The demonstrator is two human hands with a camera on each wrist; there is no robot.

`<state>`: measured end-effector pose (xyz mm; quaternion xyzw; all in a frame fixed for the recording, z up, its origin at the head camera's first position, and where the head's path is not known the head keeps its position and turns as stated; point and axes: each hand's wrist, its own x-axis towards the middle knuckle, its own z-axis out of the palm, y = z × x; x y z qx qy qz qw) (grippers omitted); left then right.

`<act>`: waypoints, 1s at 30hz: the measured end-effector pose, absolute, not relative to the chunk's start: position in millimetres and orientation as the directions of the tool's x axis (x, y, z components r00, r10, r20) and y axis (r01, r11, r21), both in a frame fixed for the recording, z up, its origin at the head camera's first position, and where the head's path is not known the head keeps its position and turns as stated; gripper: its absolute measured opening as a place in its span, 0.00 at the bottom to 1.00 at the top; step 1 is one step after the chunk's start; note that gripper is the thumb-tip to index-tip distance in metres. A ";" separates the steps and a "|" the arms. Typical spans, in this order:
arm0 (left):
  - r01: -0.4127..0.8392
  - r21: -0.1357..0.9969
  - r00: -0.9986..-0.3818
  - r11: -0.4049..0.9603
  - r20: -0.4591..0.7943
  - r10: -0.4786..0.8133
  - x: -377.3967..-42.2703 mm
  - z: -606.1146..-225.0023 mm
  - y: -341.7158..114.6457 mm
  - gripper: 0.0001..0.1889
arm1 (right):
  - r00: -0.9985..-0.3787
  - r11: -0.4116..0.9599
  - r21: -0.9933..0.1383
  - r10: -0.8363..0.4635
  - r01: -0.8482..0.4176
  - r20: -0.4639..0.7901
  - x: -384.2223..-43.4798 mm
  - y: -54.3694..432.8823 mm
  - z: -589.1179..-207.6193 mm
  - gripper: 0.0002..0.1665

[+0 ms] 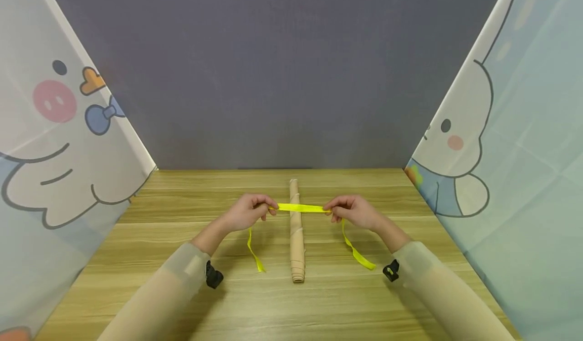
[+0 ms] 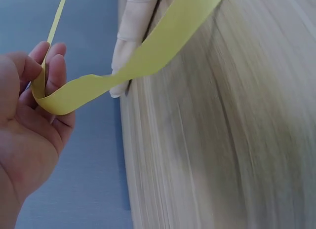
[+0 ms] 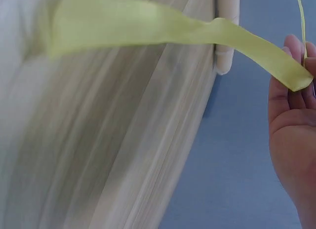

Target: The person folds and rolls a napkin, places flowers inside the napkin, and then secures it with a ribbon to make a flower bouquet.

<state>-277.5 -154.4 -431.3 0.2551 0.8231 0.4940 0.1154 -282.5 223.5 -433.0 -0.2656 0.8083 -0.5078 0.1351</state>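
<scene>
A bright yellow ribbon (image 1: pixel 300 208) is stretched level between both hands, crossing over a rolled-up beige sheet (image 1: pixel 297 245) that lies lengthwise on the table. My left hand (image 1: pixel 248 212) pinches the ribbon between thumb and fingers, and one tail dangles below it. On the other side my right hand (image 1: pixel 355 211) pinches it the same way, with a longer tail hanging down. In the left wrist view the loose ribbon end (image 2: pixel 163 41) curves out from the fingers. The right wrist view shows the other tail (image 3: pixel 148 21) sweeping across close to the camera.
The wooden table (image 1: pixel 255 310) ends at a dark grey panel (image 1: pixel 278 78) behind. Cartoon-printed cloths hang at the left (image 1: pixel 59 169) and right (image 1: pixel 524 189) sides. Small black devices are strapped at both wrists.
</scene>
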 end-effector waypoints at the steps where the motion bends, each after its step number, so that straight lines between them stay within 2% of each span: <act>1: 0.304 0.868 -0.846 0.393 0.056 0.531 -279.5 -432.6 -154.7 0.18 | -0.825 0.359 -0.887 -0.563 -0.289 0.041 -284.6 224.2 -433.5 0.17; 6: 0.290 0.848 -0.860 0.444 0.027 0.510 -292.6 -438.4 -153.0 0.19 | -0.850 0.427 -0.864 -0.526 -0.265 0.001 -297.5 224.1 -436.8 0.17; 12: 0.299 0.845 -0.872 0.443 0.053 0.487 -312.4 -446.6 -148.1 0.19 | -0.895 0.491 -0.842 -0.445 -0.224 -0.021 -320.9 220.5 -443.1 0.17; 17: 0.288 0.839 -0.890 0.461 0.056 0.453 -331.2 -454.4 -143.5 0.20 | -0.907 0.527 -0.819 -0.422 -0.226 -0.021 -341.2 217.7 -446.3 0.19; 26: 0.191 0.895 -0.952 0.403 0.069 0.299 -361.3 -462.9 -127.7 0.19 | -0.944 0.526 -0.829 -0.331 -0.192 0.008 -375.3 193.6 -455.9 0.22; 30: 0.168 0.909 -0.964 0.381 0.071 0.257 -368.5 -466.1 -117.9 0.22 | -0.949 0.534 -0.823 -0.313 -0.194 0.020 -382.8 176.2 -461.9 0.27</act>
